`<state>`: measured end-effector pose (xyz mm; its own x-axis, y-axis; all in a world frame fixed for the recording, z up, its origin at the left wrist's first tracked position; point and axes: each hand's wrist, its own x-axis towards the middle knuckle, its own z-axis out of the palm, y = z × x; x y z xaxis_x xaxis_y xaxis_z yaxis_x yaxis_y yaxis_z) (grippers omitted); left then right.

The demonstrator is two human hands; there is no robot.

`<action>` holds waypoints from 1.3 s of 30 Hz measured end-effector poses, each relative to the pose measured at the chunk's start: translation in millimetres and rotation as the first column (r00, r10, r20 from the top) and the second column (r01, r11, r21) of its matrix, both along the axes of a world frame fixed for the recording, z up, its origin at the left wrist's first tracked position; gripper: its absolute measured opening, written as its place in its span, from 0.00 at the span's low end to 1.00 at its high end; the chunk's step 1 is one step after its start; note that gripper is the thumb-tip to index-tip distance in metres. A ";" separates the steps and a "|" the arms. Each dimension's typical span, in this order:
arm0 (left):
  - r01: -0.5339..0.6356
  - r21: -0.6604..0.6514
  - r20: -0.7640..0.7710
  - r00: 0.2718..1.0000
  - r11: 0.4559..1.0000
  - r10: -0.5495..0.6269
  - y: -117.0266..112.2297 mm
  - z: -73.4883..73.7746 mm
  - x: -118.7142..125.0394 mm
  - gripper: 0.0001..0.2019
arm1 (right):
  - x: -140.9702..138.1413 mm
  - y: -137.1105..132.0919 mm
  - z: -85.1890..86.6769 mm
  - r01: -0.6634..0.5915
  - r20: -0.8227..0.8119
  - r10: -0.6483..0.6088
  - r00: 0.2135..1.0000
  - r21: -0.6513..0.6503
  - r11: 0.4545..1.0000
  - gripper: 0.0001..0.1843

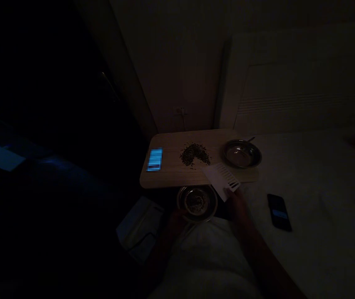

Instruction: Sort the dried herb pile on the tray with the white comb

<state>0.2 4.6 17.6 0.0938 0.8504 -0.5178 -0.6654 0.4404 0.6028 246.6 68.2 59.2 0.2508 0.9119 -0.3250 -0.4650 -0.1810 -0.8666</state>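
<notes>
The room is very dark. My left hand (177, 219) grips the near rim of a steel bowl (197, 202) held just below the front edge of a small wooden table (168, 176); the bowl has some dark bits in it. My right hand (238, 203) pinches a white card with dark stripes (221, 176), which lies tilted across the table's front edge. A pile of small dark seeds or grains (195, 154) sits in the middle of the table, just beyond the card.
A second steel bowl (242, 153) stands at the table's right end. A phone with a lit blue screen (155, 159) lies at its left end. Another dark phone (278, 212) rests on the white bed (320, 187) to the right. A wall socket (179, 111) is behind.
</notes>
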 end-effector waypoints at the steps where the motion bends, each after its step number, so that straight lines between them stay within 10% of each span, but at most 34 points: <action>1: -0.008 -0.011 -0.023 1.000 1.000 0.008 -1.0 1.7 0.1 0.15 | -1.2 -3.9 -2.2 -0.004 -0.001 0.004 1.000 -0.009 1.000 0.25; 9: -0.043 0.026 -0.144 0.989 0.999 0.046 -3.1 5.1 2.2 0.13 | -22.3 -52.7 -19.8 -0.206 -0.070 0.202 0.977 -0.068 0.976 0.32; 18: -0.046 0.102 -0.147 0.987 0.994 0.061 1.6 16.3 12.8 0.24 | -28.3 -46.1 -6.2 -0.391 -0.220 0.363 0.905 -0.097 0.915 0.32; 24: -0.009 0.108 -0.511 0.857 0.994 0.063 1.8 41.5 -10.3 0.19 | -28.8 -47.7 -10.7 -0.373 -0.253 0.342 0.905 -0.083 0.924 0.33; 28: 0.288 0.145 -0.966 0.250 0.946 0.072 9.3 94.4 -57.9 0.15 | -27.5 -47.1 -13.6 -0.374 -0.248 0.343 0.906 -0.090 0.923 0.34; 31: 0.194 0.328 -0.917 -0.170 0.925 0.361 41.1 124.4 -89.2 0.17 | -26.5 -47.2 -14.6 -0.385 -0.254 0.355 0.900 -0.078 0.920 0.33; 33: 0.206 0.289 -0.852 -0.390 0.935 0.349 73.7 129.6 -100.0 0.25 | -25.8 -48.0 -15.7 -0.388 -0.260 0.356 0.897 -0.079 0.918 0.33; 39: 0.141 0.012 -0.896 -0.439 0.990 0.073 149.6 106.4 -102.4 0.33 | -23.9 -49.4 -19.8 -0.383 -0.228 0.353 0.907 -0.104 0.918 0.34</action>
